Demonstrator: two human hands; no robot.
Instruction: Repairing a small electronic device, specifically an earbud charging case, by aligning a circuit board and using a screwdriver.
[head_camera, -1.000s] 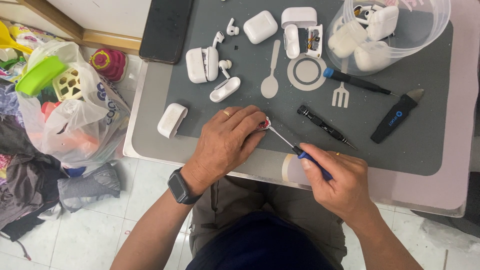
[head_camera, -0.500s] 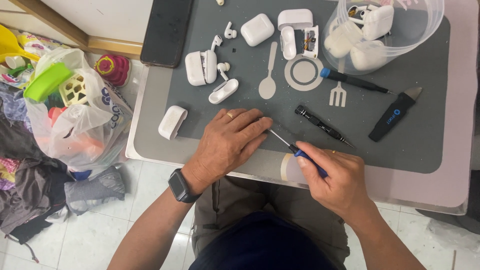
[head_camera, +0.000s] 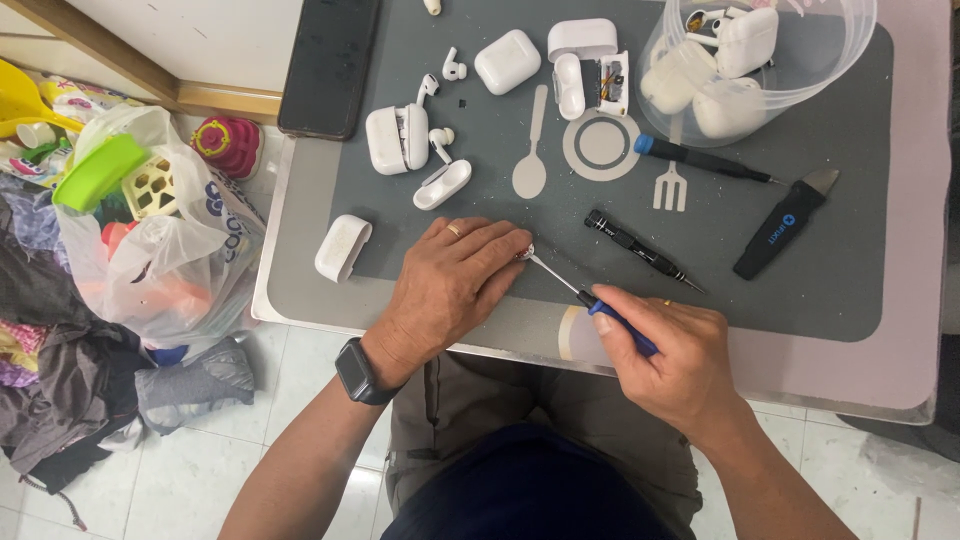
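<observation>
My left hand (head_camera: 450, 285) lies palm down on the grey mat (head_camera: 840, 290), its fingertips closed on a small white part (head_camera: 524, 252) that is mostly hidden. My right hand (head_camera: 675, 355) grips a blue-handled screwdriver (head_camera: 598, 304) near the table's front edge. The thin metal shaft points up and left, and its tip touches the small part at my left fingertips. I wear a dark watch on the left wrist and a ring on each hand.
White earbud cases (head_camera: 396, 138) and loose earbuds (head_camera: 441, 141) lie at the mat's back. A clear tub (head_camera: 760, 60) holds more cases. Another blue screwdriver (head_camera: 700, 158), a black screwdriver (head_camera: 640, 248), a black pry tool (head_camera: 785, 224), a dark phone (head_camera: 330, 62) and a white lid (head_camera: 342, 247) lie around. A bag of toys (head_camera: 150, 240) sits on the floor at left.
Both hands stay in nearly the same place. The screwdriver tip remains at the small part under my left fingertips; the view has shifted slightly.
</observation>
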